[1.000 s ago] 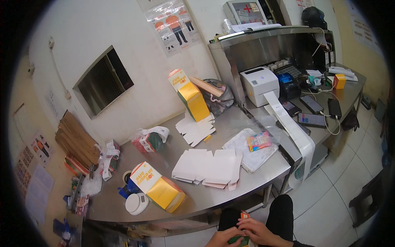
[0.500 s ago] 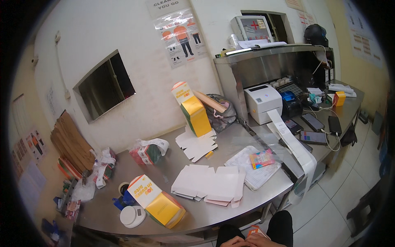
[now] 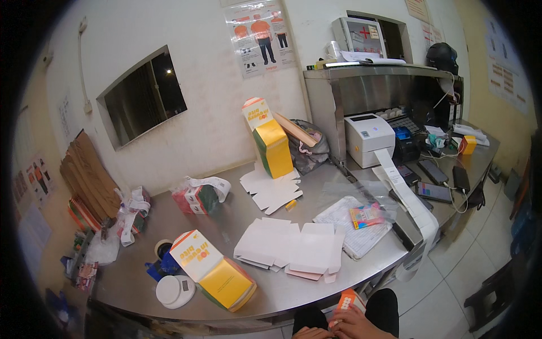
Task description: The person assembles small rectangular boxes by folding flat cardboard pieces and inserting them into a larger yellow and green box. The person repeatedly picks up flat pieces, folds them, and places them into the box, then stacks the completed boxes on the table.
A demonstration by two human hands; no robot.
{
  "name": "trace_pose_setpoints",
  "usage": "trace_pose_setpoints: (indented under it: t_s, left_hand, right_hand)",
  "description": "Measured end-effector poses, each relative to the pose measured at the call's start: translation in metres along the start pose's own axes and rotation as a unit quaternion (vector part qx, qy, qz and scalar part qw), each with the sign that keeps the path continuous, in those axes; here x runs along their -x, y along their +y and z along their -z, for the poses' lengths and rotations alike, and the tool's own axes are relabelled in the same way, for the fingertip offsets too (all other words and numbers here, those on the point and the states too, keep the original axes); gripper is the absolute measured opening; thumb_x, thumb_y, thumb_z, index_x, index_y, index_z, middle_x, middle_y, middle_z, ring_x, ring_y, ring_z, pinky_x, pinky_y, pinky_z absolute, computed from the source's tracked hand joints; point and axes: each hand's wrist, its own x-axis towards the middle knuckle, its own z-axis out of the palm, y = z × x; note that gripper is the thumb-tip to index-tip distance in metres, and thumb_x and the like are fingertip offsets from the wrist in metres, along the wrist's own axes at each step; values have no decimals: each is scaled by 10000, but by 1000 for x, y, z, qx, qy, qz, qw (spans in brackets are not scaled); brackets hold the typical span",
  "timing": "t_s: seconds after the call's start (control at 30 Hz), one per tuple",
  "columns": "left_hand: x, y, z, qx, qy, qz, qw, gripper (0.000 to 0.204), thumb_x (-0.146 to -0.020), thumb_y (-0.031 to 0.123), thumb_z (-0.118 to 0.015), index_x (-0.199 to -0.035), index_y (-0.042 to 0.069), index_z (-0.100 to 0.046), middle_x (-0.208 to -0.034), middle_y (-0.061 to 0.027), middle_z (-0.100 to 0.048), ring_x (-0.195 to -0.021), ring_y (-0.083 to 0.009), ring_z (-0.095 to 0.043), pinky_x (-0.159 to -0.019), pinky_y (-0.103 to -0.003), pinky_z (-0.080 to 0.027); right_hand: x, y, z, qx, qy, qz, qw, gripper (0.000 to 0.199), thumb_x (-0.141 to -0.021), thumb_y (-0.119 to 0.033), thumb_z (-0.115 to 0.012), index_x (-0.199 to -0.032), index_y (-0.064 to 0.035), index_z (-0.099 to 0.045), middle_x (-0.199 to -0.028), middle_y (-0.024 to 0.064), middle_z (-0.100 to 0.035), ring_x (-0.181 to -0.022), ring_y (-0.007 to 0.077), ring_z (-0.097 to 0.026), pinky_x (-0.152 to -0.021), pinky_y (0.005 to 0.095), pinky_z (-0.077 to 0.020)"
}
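- Both hands sit at the lower edge of the frame, below the counter [image 3: 350, 271]: the right hand [image 3: 361, 326] is closed around a small orange-and-white carton [image 3: 348, 300], held upright just under the counter's lip; the left hand [image 3: 307, 333] is mostly cut off, its grip impossible to judge.
- Judging by the counter, the work looks only partly done: one carton is in hand, while a stack of flat white carton blanks [image 3: 293, 248] lies unfolded nearby, with more blanks [image 3: 271, 189] beyond.
- Two large yellow boxes [image 3: 217, 272] [image 3: 270, 138] stand at either end.
- Fingers, forearms and the carton's lower half are hidden by the frame edge.
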Motion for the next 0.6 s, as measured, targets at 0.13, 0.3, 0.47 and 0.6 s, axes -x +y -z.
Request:
trace_pose_setpoints:
  t_s: [0.13,0.3,0.47,0.6]
  left_hand:
    - [-1,4,-3,48,16,13,999,220,-847,132,-621,-1062,91,-596,-930,-64,-545,-802,-155,-539,-696,-293,-436]
    - [-6,15,-23,235,115,25,965,260,-854,143,-606,-1106,92,-568,-957,-70,-552,-810,-157,-539,-706,-306,-443]
    - [-24,32,-50,401,273,-43,873,300,-862,153,-591,-1150,92,-539,-985,-76,-560,-818,-159,-539,-716,-320,-450]
    - [-22,49,-52,170,481,26,859,372,-878,185,-532,-1238,113,-479,-1142,-73,-549,-937,-201,-544,-871,-390,-435]
  right_hand:
    - [14,-8,-11,86,366,-27,926,225,-921,-236,-479,-1017,-33,-484,-1200,166,-478,-1205,321,-415,-1018,491,-274]
    - [46,15,-36,-255,425,-182,849,562,-853,-393,-586,-1227,-11,-413,-1242,158,-467,-1163,255,-443,-981,424,-324]
    - [69,18,-7,-335,305,-237,859,634,-775,-432,-676,-1195,2,-480,-1152,145,-546,-1066,233,-519,-913,386,-393]
    - [60,3,48,-206,164,-201,943,692,-712,-462,-747,-1168,12,-534,-1080,135,-610,-988,216,-579,-859,356,-449]
